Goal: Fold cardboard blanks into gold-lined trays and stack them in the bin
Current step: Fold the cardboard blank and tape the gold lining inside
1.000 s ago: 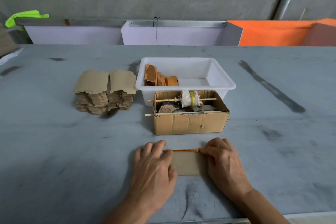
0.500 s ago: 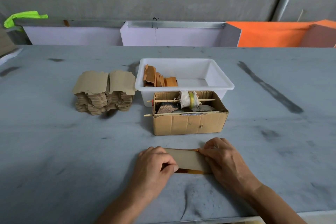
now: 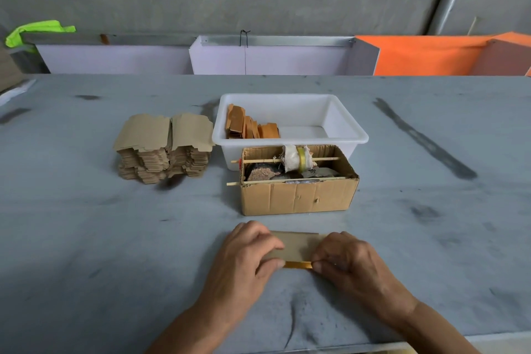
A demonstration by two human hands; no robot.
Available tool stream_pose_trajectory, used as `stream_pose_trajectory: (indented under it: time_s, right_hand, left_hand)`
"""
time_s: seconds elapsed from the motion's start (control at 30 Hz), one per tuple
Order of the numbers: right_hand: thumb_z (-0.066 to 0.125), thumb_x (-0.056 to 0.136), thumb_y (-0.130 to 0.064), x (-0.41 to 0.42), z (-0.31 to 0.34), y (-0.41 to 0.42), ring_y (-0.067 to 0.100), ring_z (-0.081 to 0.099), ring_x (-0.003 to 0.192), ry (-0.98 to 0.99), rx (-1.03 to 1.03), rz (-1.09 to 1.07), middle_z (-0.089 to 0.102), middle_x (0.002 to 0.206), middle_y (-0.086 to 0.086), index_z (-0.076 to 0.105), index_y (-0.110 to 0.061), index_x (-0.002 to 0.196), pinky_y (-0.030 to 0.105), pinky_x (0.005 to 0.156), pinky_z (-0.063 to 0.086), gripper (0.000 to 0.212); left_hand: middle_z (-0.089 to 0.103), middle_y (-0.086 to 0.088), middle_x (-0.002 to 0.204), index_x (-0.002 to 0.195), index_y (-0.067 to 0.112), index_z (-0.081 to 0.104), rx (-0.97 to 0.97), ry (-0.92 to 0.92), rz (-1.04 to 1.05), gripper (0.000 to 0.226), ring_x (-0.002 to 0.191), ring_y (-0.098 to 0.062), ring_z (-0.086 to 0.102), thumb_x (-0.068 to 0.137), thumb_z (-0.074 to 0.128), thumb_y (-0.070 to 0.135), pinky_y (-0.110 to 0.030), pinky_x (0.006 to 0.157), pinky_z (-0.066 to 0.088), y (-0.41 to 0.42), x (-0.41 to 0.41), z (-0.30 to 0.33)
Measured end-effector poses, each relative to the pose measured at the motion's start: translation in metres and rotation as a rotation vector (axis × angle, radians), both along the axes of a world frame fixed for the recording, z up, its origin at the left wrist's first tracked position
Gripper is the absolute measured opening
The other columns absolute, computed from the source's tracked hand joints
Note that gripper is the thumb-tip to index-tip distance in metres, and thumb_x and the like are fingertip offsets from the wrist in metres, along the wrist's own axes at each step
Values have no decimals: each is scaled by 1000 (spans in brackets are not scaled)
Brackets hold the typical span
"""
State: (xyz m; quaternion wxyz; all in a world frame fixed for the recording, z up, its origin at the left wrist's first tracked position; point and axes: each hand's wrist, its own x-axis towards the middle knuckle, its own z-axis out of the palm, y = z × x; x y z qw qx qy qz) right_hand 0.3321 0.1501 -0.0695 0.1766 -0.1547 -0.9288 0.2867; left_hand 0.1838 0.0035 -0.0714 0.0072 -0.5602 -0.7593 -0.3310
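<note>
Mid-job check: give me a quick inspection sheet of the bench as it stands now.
Surface: grey table, dark smudges.
Job's things: cardboard blank gripped at both ends, gold strip at near edge; blank stack left of white bin; folded trays in bin's left part.
Clutter: cardboard box with sticks and tape roll.
Hands: left hand and right hand hold the blank.
Cables: nothing seen.
Surroundings: concrete wall, orange panel.

Two bare forearms enter from the bottom edge of the view, no sleeves showing on either. The left hand (image 3: 247, 256) and the right hand (image 3: 350, 263) wear no gloves, rings or watch; short, unpainted fingernails show on the thumbs.
</note>
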Motion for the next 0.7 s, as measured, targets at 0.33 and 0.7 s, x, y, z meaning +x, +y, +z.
stream_pose_trajectory:
  time_s: [0.33, 0.7]
  right_hand:
    - [68, 84, -16, -7, 10, 12, 1, 52, 64, -46, -374, -39, 64, 70, -5, 69, -24, 77, 15, 62, 40, 11]
    - [73, 79, -11, -18, 8, 16, 0, 58, 56, 35, -567, -309, 65, 58, -6, 65, -24, 99, 8, 53, 42, 25]
  left_hand:
    - [65, 7, 84, 113, 20, 65, -71, 67, 19, 45, 84, -18, 58, 70, 78, 13, -19, 80, 34, 15, -12, 9]
    - [66, 1, 99, 103, 21, 61, 64, -775, 212, 31, 93, -7, 60, 78, 72, 8, -12, 79, 46, 25, -28, 3]
